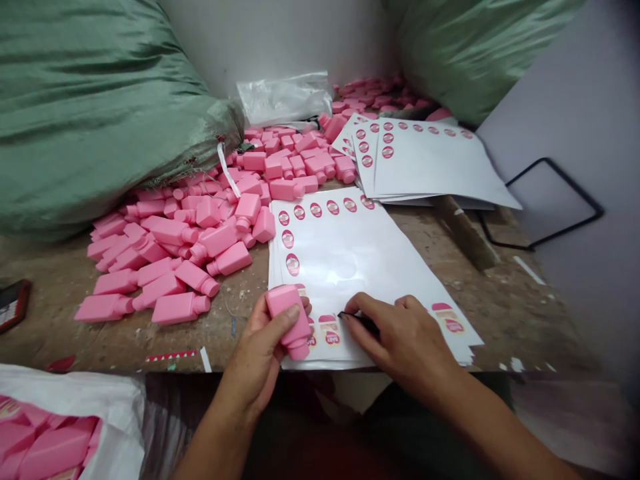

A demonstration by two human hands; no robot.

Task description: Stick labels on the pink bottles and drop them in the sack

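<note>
My left hand is closed around a pink plastic bottle, its neck pointing down toward me and its broad face bare. In my right hand a thin black pointed tool is pinched between thumb and fingers; its exact kind is mostly hidden. The tool's tip is at the upper edge of a pink and cream label on the sticker sheet. Oval labels line the sheet's top and left side, with another large label at the lower right. The sheet's middle is plain white.
Pink bottles lie heaped at the left and back. More sticker sheets sit at the back right, near a black wire frame. Green sacks stand behind. An open white bag of bottles is at the lower left, below the table edge.
</note>
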